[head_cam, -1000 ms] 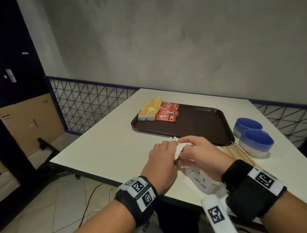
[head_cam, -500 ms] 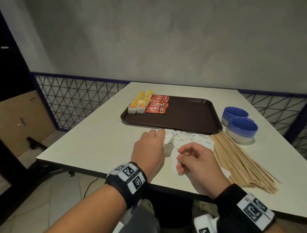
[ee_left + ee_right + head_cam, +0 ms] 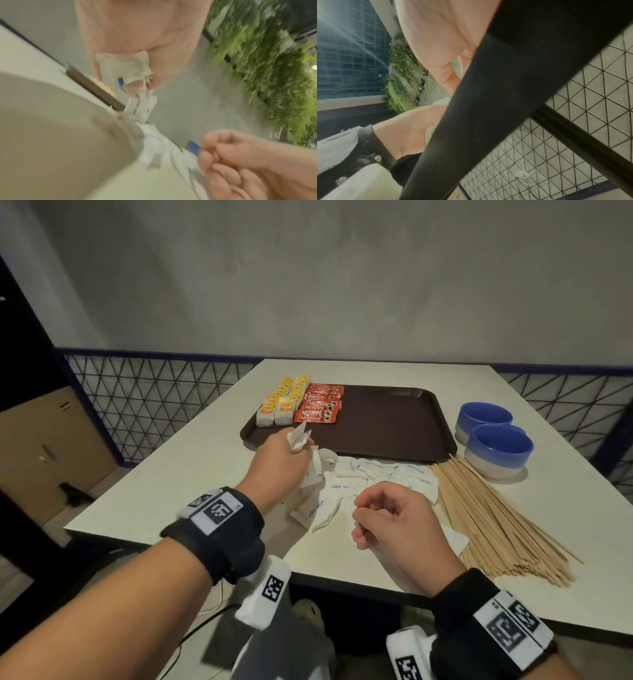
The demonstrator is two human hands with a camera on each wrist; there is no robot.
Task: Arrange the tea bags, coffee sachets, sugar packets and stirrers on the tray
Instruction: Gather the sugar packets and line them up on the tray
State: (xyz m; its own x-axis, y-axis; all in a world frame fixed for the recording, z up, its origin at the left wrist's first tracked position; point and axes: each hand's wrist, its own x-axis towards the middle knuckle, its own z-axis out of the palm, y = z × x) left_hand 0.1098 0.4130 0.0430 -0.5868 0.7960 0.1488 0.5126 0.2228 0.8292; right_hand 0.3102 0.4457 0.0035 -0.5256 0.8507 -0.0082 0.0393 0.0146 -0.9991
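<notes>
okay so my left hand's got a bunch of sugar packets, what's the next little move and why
Probably carry the left hand forward and set its sugar packets on the bare tray floor right of the coffee sachets. The tea bags and coffee already sit in rows there, and the grip is at the tray's near edge.

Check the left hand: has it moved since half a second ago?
Yes. The left hand, gripping sugar packets, has gone forward to the tray's near rim.
</notes>
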